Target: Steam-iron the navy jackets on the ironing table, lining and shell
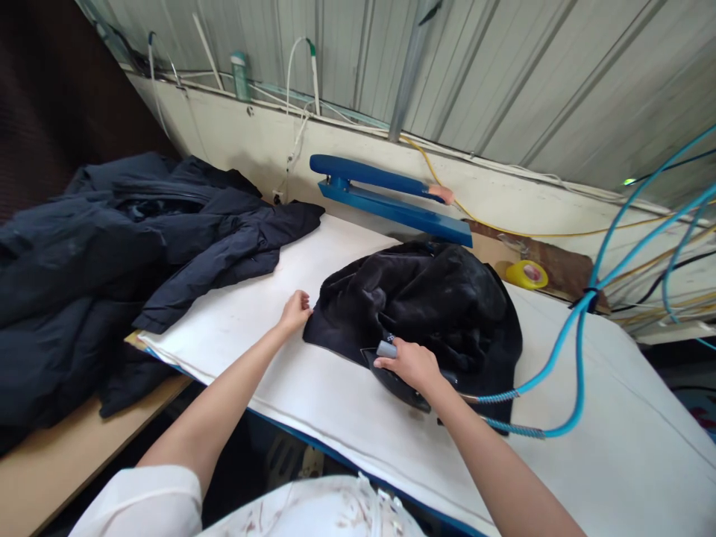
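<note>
My right hand (412, 364) is wrapped round the grey-tipped handle of a steam iron (396, 385), whose dark body lies along the near edge of a black garment (441, 294). This garment is bunched up, with a plush-looking middle and a flat, smooth border. At its left corner, my left hand (296, 310) has curled fingers that pinch the border. Both pieces rest on a white padded ironing table (335, 384).
Blue hoses (579, 321) run from the iron up to the right. Dark padded jackets (184, 231) are piled at left. Behind the garment are a blue sleeve board (385, 190) and a roll of yellow tape (526, 274). A green bottle (240, 76) stands on the wall ledge.
</note>
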`<action>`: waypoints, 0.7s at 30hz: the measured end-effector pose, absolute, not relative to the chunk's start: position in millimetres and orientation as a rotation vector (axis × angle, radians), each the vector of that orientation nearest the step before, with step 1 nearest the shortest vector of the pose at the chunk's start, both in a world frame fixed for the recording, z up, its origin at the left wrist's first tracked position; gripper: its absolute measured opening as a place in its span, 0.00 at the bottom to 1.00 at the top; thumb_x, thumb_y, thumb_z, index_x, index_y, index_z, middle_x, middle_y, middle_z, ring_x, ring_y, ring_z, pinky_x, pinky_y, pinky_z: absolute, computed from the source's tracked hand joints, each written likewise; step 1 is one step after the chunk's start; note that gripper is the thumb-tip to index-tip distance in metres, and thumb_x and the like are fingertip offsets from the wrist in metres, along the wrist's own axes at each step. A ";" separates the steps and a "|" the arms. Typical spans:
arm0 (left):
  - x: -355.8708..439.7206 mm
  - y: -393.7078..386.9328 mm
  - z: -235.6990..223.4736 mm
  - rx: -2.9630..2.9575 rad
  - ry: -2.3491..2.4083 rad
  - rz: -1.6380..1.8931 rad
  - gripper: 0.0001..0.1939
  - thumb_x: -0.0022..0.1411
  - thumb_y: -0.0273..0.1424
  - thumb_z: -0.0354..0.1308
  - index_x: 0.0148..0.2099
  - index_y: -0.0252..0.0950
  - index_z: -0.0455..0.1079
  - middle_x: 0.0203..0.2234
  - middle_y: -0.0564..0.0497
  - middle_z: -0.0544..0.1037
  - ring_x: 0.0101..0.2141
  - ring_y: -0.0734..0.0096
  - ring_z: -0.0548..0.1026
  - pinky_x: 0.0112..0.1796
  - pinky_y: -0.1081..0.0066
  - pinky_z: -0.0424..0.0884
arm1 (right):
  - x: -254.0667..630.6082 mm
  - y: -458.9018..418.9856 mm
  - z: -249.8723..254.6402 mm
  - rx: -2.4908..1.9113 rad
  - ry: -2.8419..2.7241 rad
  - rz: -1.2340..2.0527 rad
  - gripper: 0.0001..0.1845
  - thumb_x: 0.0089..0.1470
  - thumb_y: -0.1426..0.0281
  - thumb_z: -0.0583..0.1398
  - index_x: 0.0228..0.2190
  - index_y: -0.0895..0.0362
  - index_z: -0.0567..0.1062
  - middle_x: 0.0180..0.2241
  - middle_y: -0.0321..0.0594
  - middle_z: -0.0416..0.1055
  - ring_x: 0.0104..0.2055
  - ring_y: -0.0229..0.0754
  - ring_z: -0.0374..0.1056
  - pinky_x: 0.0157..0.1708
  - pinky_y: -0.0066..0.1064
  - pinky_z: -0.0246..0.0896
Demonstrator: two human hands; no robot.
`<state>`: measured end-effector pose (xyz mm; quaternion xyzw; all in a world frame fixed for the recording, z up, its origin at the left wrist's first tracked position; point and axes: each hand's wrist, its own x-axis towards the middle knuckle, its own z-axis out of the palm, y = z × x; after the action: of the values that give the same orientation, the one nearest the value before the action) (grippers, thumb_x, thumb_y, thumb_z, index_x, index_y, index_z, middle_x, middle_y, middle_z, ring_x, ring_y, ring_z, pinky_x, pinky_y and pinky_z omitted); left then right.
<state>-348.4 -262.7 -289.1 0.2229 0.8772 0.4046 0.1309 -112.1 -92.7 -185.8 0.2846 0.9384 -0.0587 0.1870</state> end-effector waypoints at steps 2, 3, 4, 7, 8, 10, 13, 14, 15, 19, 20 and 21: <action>-359.2 -259.7 -285.8 0.543 2.373 1.089 0.21 0.48 0.25 0.57 0.46 0.35 0.62 0.31 0.52 0.73 0.31 0.73 0.72 0.34 0.71 0.70 | -119.1 -98.7 -186.2 0.798 2.637 -0.169 0.31 0.40 0.43 0.53 0.37 0.53 0.69 0.36 0.45 0.72 0.39 0.52 0.68 0.33 0.35 0.57; -362.6 -257.3 -284.0 0.536 2.317 1.052 0.20 0.47 0.26 0.58 0.45 0.35 0.63 0.27 0.53 0.73 0.28 0.73 0.72 0.31 0.73 0.70 | -123.1 -102.1 -186.5 0.798 2.638 -0.170 0.31 0.40 0.42 0.52 0.36 0.54 0.69 0.36 0.45 0.72 0.40 0.52 0.68 0.33 0.35 0.58; -364.7 -254.9 -282.4 0.543 2.286 1.025 0.18 0.46 0.26 0.59 0.42 0.34 0.65 0.23 0.54 0.73 0.25 0.73 0.72 0.28 0.73 0.69 | -127.6 -105.6 -186.7 0.802 2.639 -0.172 0.31 0.40 0.42 0.52 0.36 0.54 0.69 0.36 0.45 0.72 0.40 0.52 0.67 0.33 0.35 0.58; -365.7 -249.2 -279.2 0.560 2.272 0.976 0.10 0.44 0.25 0.58 0.33 0.33 0.67 0.18 0.55 0.71 0.22 0.73 0.71 0.25 0.75 0.67 | -144.0 -117.0 -186.6 0.824 2.654 -0.188 0.31 0.40 0.42 0.52 0.35 0.54 0.69 0.37 0.45 0.72 0.40 0.52 0.67 0.34 0.36 0.58; -365.1 -247.7 -278.8 0.566 2.286 0.971 0.09 0.44 0.25 0.58 0.33 0.33 0.67 0.18 0.55 0.71 0.23 0.73 0.71 0.25 0.75 0.66 | -150.1 -120.7 -186.2 0.834 2.657 -0.197 0.31 0.40 0.42 0.52 0.35 0.54 0.70 0.37 0.45 0.72 0.41 0.52 0.67 0.34 0.36 0.58; -363.9 -244.4 -278.8 0.582 2.318 0.969 0.11 0.43 0.26 0.59 0.33 0.34 0.67 0.20 0.55 0.72 0.25 0.73 0.71 0.26 0.76 0.66 | -162.4 -127.4 -185.1 0.852 2.662 -0.218 0.31 0.40 0.42 0.53 0.36 0.54 0.70 0.37 0.46 0.72 0.41 0.52 0.67 0.35 0.37 0.58; -365.6 -239.6 -278.7 0.595 2.362 0.957 0.09 0.39 0.26 0.62 0.28 0.36 0.67 0.19 0.56 0.72 0.26 0.71 0.72 0.27 0.75 0.65 | -178.3 -135.1 -183.9 0.875 2.669 -0.239 0.31 0.39 0.43 0.54 0.36 0.54 0.70 0.38 0.47 0.72 0.41 0.53 0.67 0.35 0.37 0.58; -367.6 -238.9 -278.0 0.585 2.387 0.959 0.08 0.39 0.26 0.61 0.26 0.36 0.67 0.19 0.56 0.72 0.26 0.71 0.72 0.28 0.74 0.65 | -182.7 -137.1 -183.7 0.875 2.673 -0.243 0.32 0.39 0.42 0.54 0.36 0.54 0.70 0.38 0.47 0.72 0.41 0.53 0.67 0.35 0.37 0.58; -370.3 -239.0 -276.7 0.566 2.418 0.968 0.06 0.40 0.27 0.61 0.24 0.36 0.66 0.19 0.56 0.72 0.27 0.70 0.72 0.29 0.74 0.65 | -186.8 -139.1 -183.8 0.867 2.677 -0.247 0.32 0.38 0.42 0.54 0.36 0.54 0.70 0.38 0.47 0.72 0.41 0.53 0.67 0.35 0.38 0.59; -383.3 -246.9 -262.9 0.464 2.555 1.082 0.03 0.51 0.30 0.54 0.31 0.37 0.65 0.28 0.52 0.75 0.32 0.71 0.72 0.34 0.73 0.66 | -204.4 -150.1 -184.1 0.776 2.688 -0.275 0.34 0.37 0.41 0.54 0.36 0.55 0.71 0.37 0.47 0.72 0.41 0.53 0.67 0.35 0.38 0.59; -385.6 -249.5 -257.5 0.453 2.581 1.125 0.04 0.52 0.29 0.52 0.33 0.37 0.65 0.31 0.52 0.75 0.34 0.73 0.72 0.36 0.74 0.66 | -209.9 -154.1 -183.8 0.756 2.690 -0.285 0.35 0.36 0.41 0.54 0.36 0.55 0.71 0.38 0.47 0.72 0.41 0.53 0.67 0.36 0.38 0.59; -386.8 -251.5 -251.5 0.448 2.601 1.188 0.05 0.53 0.28 0.51 0.35 0.37 0.64 0.34 0.51 0.74 0.36 0.74 0.72 0.38 0.74 0.66 | -215.9 -158.3 -183.3 0.745 2.690 -0.296 0.36 0.36 0.40 0.54 0.37 0.55 0.71 0.38 0.48 0.72 0.41 0.53 0.67 0.36 0.38 0.59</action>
<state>-386.8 -251.5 -251.5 0.1536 0.8917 0.4075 0.1233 -215.9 -158.3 -183.3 0.2618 0.9450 -0.1040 0.1665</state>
